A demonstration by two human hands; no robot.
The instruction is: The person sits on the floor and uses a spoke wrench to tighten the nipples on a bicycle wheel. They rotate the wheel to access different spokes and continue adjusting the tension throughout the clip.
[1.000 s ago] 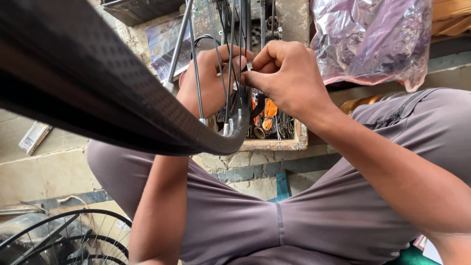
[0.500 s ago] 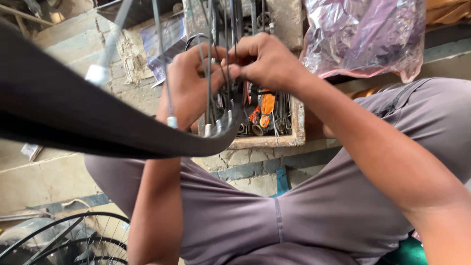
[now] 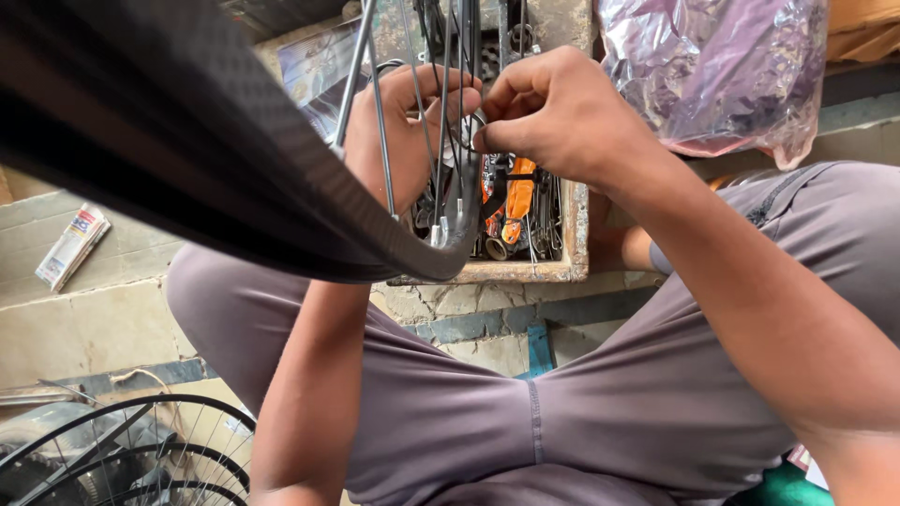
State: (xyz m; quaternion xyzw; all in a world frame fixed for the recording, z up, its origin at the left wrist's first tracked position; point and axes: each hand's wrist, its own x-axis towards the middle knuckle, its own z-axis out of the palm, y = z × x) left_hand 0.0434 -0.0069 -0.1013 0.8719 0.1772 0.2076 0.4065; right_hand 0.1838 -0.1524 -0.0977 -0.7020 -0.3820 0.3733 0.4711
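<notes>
A black bicycle wheel rim (image 3: 187, 159) arcs across the upper left, close to the camera. Thin metal spokes (image 3: 380, 141) run from it up to the top edge. My left hand (image 3: 398, 131) reaches behind the spokes, fingers curled around them. My right hand (image 3: 558, 117) comes in from the right with thumb and fingers pinched on a spoke where the two hands meet. What sits between the fingertips is too small to tell. Both forearms rise from my lap, which is covered by grey shorts (image 3: 525, 422).
A worn wooden box (image 3: 525, 270) with orange-handled tools and metal bits stands on the concrete floor beneath the hands. A crumpled purple plastic bag (image 3: 722, 75) lies at the top right. More spoked wheels (image 3: 141, 450) lie at the bottom left. A folded paper (image 3: 70, 245) rests on the left.
The view has shifted, so the rim sits higher and closer. Both hands stay together on the spokes, fingers slightly re-set.
</notes>
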